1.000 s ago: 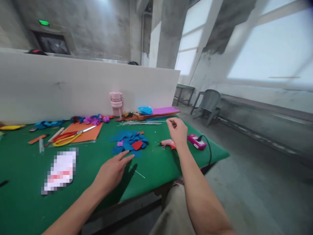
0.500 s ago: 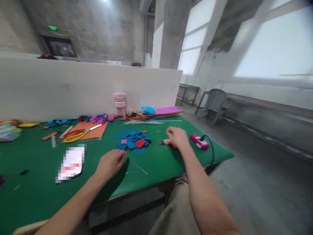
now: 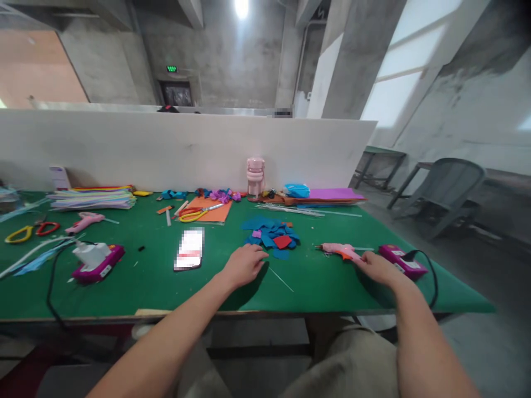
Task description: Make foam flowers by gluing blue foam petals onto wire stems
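My left hand (image 3: 244, 265) rests on the green table (image 3: 157, 282) with its fingers loosely curled and nothing visible in them. It sits just in front of a pile of blue felt pieces (image 3: 271, 235) with one red piece. A thin wire (image 3: 282, 279) lies to its right. My right hand (image 3: 375, 268) lies low on the table, fingers stretched out, fingertips at the handle of a pink glue gun (image 3: 338, 250). The gun lies on its side between the felt pile and a pink power strip (image 3: 404, 262).
A black cord (image 3: 431, 276) loops off the pink strip near the table's right edge. Left of my hands lie a blurred phone (image 3: 189, 249), a magenta power strip (image 3: 97, 265), a second glue gun (image 3: 85, 221) and yellow scissors (image 3: 199, 213). A white partition (image 3: 186, 149) backs the table.
My right hand dropped from above the table down to the glue gun's handle. My left hand's fingers curled in. The view swung left, showing more of the table.
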{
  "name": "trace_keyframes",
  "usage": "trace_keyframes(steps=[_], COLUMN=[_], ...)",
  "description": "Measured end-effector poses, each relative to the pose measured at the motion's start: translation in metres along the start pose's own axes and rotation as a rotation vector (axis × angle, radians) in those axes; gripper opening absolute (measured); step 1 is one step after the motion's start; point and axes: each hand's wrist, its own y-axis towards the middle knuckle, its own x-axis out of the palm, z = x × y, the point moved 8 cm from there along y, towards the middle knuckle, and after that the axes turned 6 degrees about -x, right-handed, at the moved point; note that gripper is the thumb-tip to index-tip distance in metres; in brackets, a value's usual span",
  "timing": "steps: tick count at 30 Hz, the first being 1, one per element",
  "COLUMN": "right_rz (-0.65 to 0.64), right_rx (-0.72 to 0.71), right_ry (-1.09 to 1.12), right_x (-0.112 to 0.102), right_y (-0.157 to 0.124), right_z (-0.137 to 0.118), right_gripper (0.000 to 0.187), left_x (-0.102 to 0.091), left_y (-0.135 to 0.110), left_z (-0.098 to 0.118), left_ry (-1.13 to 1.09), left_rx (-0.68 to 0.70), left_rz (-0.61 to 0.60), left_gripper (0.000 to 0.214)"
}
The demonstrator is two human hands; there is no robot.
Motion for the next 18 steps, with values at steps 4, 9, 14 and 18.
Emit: trace_keyframes(steps=[4, 9, 14, 18], right_rz=[0.282, 0.395, 0.241, 0.107], right_rx=[0.004, -0.075, -0.322, -0.329], right_ry=[0.192, 0.951, 1.304, 1.285], right_x=[-0.036, -0.051, -0.057, -0.047], right_y=[-0.013, -0.021, -0.005, 0.018], right_z=[-0.005, -0.038, -0.100, -0.139], right_gripper=[0.024, 0.023, 0.028, 0.030], left_x=[0.001, 0.002, 0.002, 0.015], left_y=[0.001, 0.015, 0.023, 0.018], left_z=[-0.008, -0.027, -0.003, 0.023], left_ry=[-0.031, -0.001, -0.019, 0.016], left_rx=[-0.029, -0.120, 0.100, 0.226], left_rz=[0.034, 0.054, -0.058, -0.203], left_gripper=[0.029, 0.031, 0.029, 0.021])
